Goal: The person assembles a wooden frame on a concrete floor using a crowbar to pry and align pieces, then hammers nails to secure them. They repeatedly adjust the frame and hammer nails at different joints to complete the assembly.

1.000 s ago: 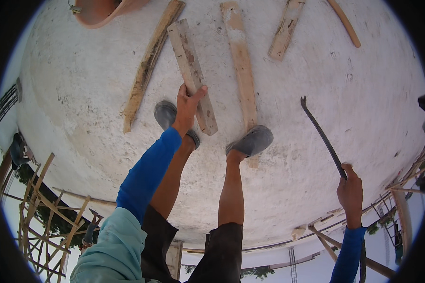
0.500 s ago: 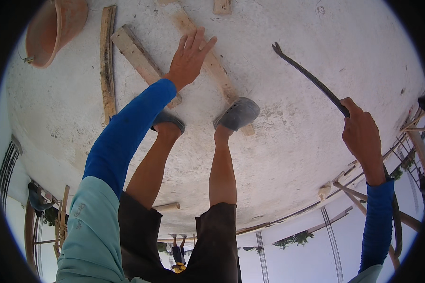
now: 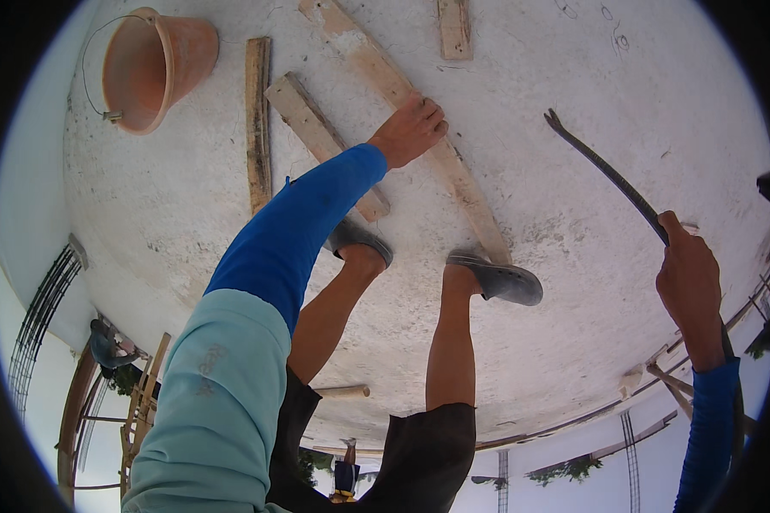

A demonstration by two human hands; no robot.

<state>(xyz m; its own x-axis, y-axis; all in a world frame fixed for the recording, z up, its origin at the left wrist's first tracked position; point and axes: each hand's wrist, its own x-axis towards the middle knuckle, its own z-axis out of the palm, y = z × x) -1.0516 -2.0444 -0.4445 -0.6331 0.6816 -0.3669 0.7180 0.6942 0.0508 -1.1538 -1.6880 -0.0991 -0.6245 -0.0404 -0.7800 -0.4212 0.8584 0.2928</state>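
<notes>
My left hand (image 3: 411, 130) is closed over a long wooden plank (image 3: 469, 192) on the floor, its fingers curled round the far edge. The plank's near end reaches my right shoe (image 3: 512, 284), a dark clog. Off to the right, my right hand (image 3: 691, 278) grips a crowbar (image 3: 609, 171), whose forked tip points forward and left. Most of the bar's rear part is hidden behind my wrist and forearm. A shorter, thicker board (image 3: 321, 132) lies left of the plank, partly under my left forearm.
A narrow timber strip (image 3: 257, 111) and an orange bucket (image 3: 190, 60), tipped on its side, lie at the far left. Another wood piece (image 3: 455, 30) is at the far edge. Steel bars (image 3: 38, 312) stand leftward. A person (image 3: 346, 474) appears behind my legs.
My left hand has gone from spread fingers above the plank to closed on it. My right shoe has come off the plank. The whole view has shifted; the crowbar stays in my right hand.
</notes>
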